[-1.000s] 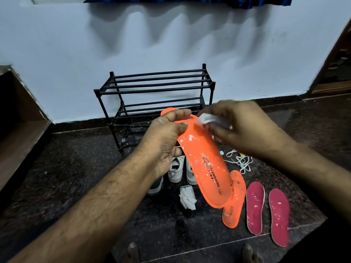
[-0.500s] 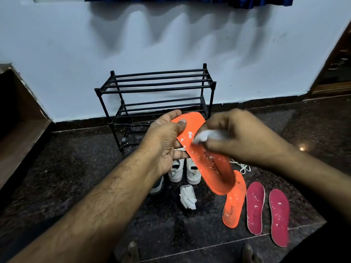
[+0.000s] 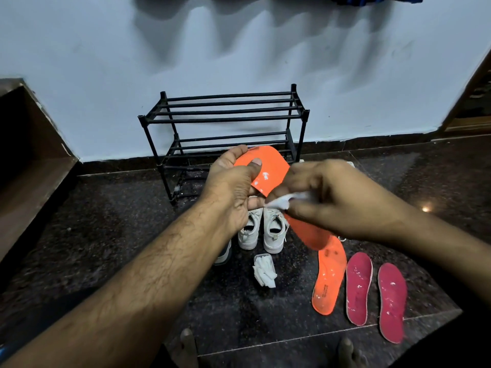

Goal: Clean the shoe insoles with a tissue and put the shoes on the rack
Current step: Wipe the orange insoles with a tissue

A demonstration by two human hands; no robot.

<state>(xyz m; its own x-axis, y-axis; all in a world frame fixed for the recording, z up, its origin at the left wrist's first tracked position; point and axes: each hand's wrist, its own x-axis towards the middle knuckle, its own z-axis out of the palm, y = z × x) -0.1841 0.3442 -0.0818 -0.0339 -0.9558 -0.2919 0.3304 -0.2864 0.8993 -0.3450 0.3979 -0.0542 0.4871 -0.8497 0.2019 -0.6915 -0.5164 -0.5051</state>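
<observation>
My left hand (image 3: pixel 233 187) grips the toe end of an orange insole (image 3: pixel 268 168), thumb on its top face, held up in front of the black shoe rack (image 3: pixel 225 118). White specks mark the insole near the thumb. My right hand (image 3: pixel 332 200) pinches a crumpled white tissue (image 3: pixel 281 201) against the insole's middle and hides that part; the heel end shows below my wrist. On the floor lie a second orange insole (image 3: pixel 329 280) and two red insoles (image 3: pixel 358 285), (image 3: pixel 392 298). A pair of white shoes (image 3: pixel 263 229) stands below my hands.
A small holder with white tissues (image 3: pixel 264 270) lies on the dark stone floor in front of the shoes. A darker shoe (image 3: pixel 224 253) peeks out beside my left forearm. A wooden step is at the left, a doorway at the right, and my toes at the bottom.
My right hand has moved the tissue down along the orange insole, from near its toe to its middle. My left hand has kept hold of the toe end.
</observation>
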